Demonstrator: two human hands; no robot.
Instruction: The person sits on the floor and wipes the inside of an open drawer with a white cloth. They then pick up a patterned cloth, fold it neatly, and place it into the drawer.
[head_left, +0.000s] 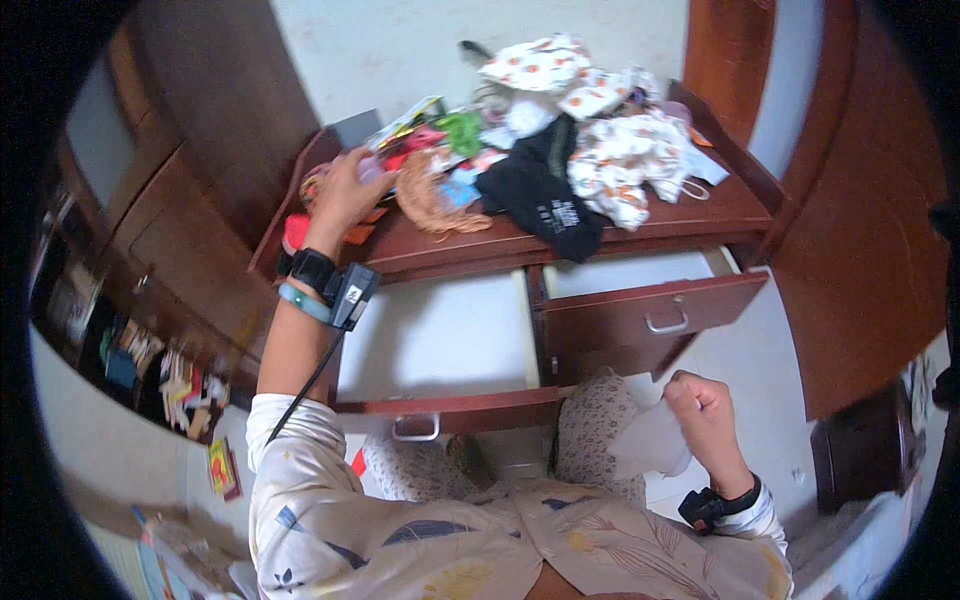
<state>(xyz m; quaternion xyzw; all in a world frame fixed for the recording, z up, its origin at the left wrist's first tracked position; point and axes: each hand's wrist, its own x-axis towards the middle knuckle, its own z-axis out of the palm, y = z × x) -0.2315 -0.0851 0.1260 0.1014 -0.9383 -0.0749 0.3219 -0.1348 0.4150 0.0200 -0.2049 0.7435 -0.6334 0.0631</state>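
My left hand (346, 191) is at the left end of the dark red wooden desk top (420, 244), with a small pale purple object (369, 169) between its thumb and fingers. Blur hides what that object is. Close by lie an orange-brown mesh cloth (427, 196), a red item (296, 232) and a bright green crumpled piece (460, 131). Low on the right, my right hand (701, 420) is closed around a thin white sheet (652, 442), paper or cloth, which hangs beside my knee. Below the desk top, the left drawer (439, 337) is pulled out, its white bottom bare.
A black garment (544, 191) and white patterned cloths (630, 161) are heaped on the desk; the black one droops over its front edge. The right drawer (630, 274) is also pulled out. Wooden cabinets (195, 225) stand left, with books (184, 390) low down.
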